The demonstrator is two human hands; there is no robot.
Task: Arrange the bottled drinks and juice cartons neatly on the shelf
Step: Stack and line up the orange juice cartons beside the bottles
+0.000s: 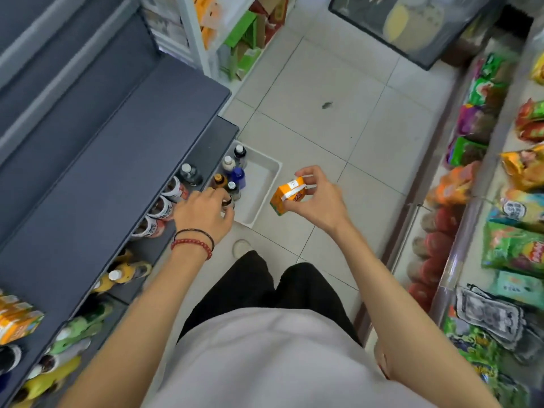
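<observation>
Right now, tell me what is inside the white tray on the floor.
In the white tray, several upright bottles crowd the shelf-side end, a blue bottle among them. The left hand grips one dark bottle and hides anything beneath it.

One camera sits on the person's head; it looks almost straight down, past the white shirt [265, 348] to the tiled floor [338, 128]; the dark shelf [103, 142] is close on the left; the snack rack [454, 269] is close on the right.
</observation>
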